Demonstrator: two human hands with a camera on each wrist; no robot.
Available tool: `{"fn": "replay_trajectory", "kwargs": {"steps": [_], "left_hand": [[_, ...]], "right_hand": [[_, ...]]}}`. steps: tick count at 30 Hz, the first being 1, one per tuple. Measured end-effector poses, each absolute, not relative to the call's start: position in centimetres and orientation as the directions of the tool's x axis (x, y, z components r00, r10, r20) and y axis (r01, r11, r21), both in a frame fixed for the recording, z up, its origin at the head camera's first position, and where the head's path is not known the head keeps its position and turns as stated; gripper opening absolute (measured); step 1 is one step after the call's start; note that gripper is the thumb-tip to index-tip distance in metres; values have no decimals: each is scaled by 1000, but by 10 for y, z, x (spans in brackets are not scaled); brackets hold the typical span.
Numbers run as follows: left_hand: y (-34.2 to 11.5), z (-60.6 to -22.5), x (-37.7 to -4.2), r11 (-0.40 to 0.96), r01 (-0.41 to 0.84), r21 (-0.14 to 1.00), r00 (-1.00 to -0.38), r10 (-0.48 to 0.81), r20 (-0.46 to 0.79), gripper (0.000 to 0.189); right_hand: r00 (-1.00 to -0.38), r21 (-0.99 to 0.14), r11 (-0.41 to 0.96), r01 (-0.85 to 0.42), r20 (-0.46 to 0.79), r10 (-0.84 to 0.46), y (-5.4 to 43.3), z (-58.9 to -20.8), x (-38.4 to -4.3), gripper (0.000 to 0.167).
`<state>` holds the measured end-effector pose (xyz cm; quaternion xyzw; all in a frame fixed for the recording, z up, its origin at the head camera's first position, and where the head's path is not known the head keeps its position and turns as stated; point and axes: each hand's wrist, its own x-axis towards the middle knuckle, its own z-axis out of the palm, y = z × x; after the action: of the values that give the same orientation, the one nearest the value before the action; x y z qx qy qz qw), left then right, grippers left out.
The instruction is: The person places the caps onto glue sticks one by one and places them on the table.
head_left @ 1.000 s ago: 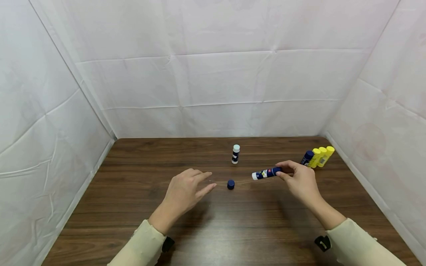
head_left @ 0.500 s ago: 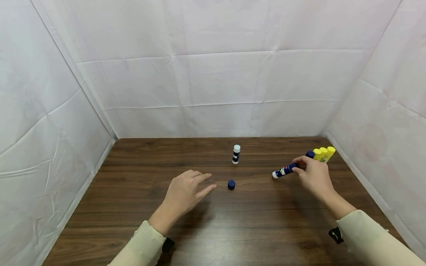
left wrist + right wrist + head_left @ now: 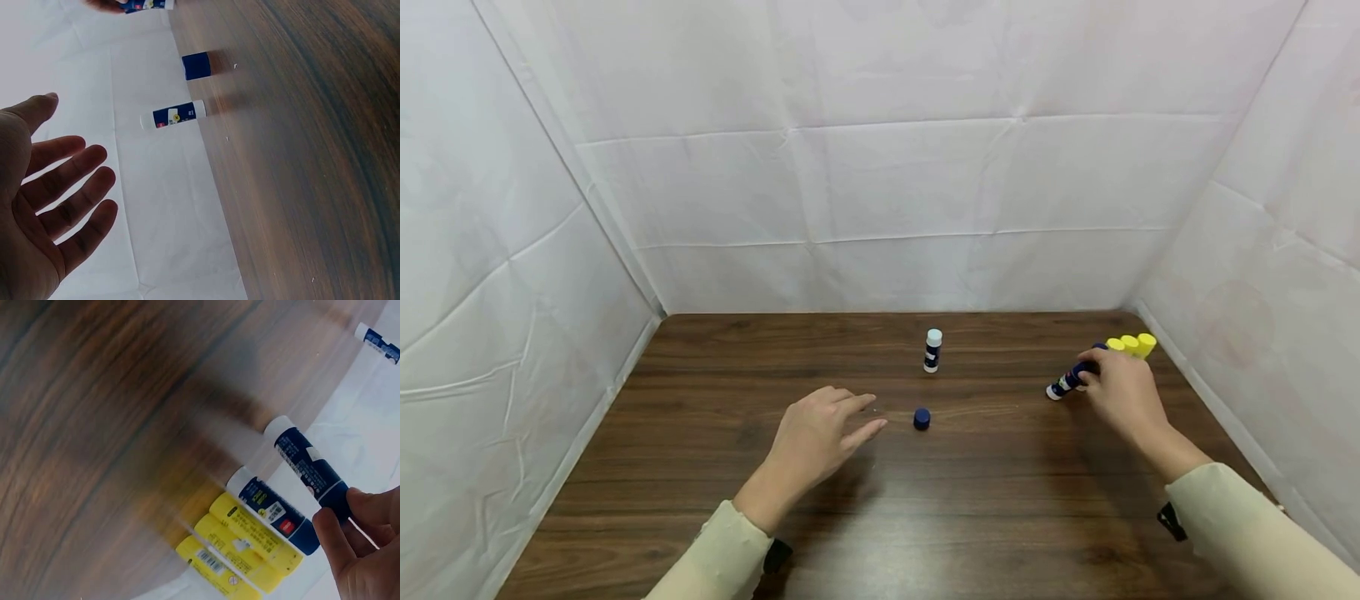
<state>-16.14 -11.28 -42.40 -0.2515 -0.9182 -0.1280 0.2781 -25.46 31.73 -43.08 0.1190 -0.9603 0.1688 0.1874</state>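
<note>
My right hand [image 3: 1126, 396] pinches a dark blue glue stick [image 3: 307, 459] by its capped end, between thumb and fingers. The stick's white base points down at the table, just left of a standing blue glue stick [image 3: 269, 506]. Several objects stand in that row, the others being yellow glue sticks [image 3: 256, 532]. My left hand [image 3: 820, 433] hovers over the table with fingers spread and nothing in them. Nearest to it lies a loose blue cap [image 3: 922, 419]. Behind the cap, an uncapped glue stick [image 3: 932, 351] with a white top stands upright.
A brown wood-grain table [image 3: 715, 400] carries everything. White cloth walls [image 3: 880, 183] rise along its back and both sides. The row of glue sticks stands close to the right wall, near the back corner.
My right hand has carried the blue glue stick rightward to the row, and the stick has tilted more upright. The left hand, the cap and the white-topped stick have stayed put.
</note>
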Motion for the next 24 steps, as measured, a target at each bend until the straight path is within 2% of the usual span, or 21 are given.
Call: {"fn": "replay_trajectory", "kwargs": {"steps": [15, 24], "left_hand": [[-111, -424, -160, 839, 529, 127, -744, 387, 544, 30], [-108, -424, -160, 836, 532, 139, -752, 390, 531, 30]], "right_hand": [[-831, -82, 921, -380, 467, -301, 324, -433, -264, 24], [-783, -22, 907, -420, 513, -351, 329, -433, -268, 21]]}}
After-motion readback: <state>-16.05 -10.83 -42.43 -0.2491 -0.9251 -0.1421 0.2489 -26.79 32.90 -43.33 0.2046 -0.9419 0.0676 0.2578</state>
